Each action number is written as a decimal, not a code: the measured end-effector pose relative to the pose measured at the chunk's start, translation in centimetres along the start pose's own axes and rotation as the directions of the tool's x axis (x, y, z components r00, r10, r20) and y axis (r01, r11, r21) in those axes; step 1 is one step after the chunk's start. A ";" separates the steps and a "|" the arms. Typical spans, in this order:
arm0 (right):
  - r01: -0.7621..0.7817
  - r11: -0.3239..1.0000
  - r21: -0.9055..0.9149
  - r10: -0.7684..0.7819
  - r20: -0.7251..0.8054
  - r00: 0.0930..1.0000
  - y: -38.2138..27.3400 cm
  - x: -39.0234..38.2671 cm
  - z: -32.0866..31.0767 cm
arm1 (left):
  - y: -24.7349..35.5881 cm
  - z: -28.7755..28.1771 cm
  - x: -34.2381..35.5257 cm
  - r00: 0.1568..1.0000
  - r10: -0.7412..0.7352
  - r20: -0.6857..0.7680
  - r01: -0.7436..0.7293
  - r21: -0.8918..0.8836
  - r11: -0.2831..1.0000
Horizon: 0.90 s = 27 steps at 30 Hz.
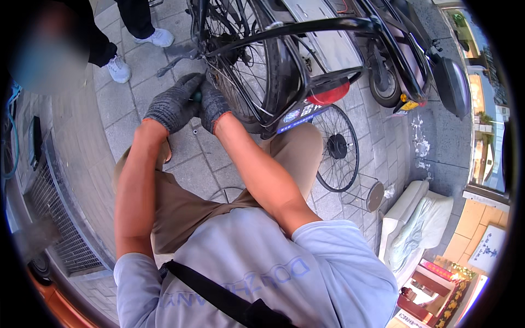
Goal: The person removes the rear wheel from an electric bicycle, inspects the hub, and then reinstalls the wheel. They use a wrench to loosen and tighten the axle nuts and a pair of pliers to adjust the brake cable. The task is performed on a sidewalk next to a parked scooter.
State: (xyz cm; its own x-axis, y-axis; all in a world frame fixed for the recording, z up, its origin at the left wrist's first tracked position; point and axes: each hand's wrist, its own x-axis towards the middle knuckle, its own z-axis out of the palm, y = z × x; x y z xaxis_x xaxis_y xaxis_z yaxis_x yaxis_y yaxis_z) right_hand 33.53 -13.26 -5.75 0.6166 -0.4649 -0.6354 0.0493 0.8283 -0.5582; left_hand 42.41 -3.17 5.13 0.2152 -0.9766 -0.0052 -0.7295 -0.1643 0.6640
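Both my hands wear grey knit gloves with orange cuffs and are together beside the rear wheel (255, 82) of a black electric bike. My left hand (173, 107) has its fingers curled forward, close to the wheel's hub. My right hand (212, 107) is closed next to it. Between them shows a small dark green rounded piece (197, 97); its kind and the rest of it are hidden by the gloves. A grey metal stand or lever (176, 64) juts out just beyond my left fingertips. On the paving under my wrists lies a small ring-like part (195, 131).
Above my right forearm are the bike's rear rack (322, 33) and red tail light (330, 94). A loose wheel with a black hub (337, 146) lies right, near a round stool (375, 197) and white sofa (410, 224). Another person's white shoes (118, 69) are upper left.
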 end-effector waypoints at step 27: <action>0.272 0.808 -0.522 -0.505 -0.377 0.776 -25.3 -21.3 -32.7 | 2.3 -2.9 -1.6 0.902 -0.374 -0.213 0.166 -0.629 0.759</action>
State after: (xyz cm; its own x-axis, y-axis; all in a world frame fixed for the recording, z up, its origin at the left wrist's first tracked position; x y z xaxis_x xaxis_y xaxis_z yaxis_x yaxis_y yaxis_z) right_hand -6.58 -34.57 4.48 0.1576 -0.8972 -0.4126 -0.2023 0.3796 -0.9028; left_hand 42.29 -1.55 8.88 0.6058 -0.7901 -0.0939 -0.1093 -0.1995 0.9738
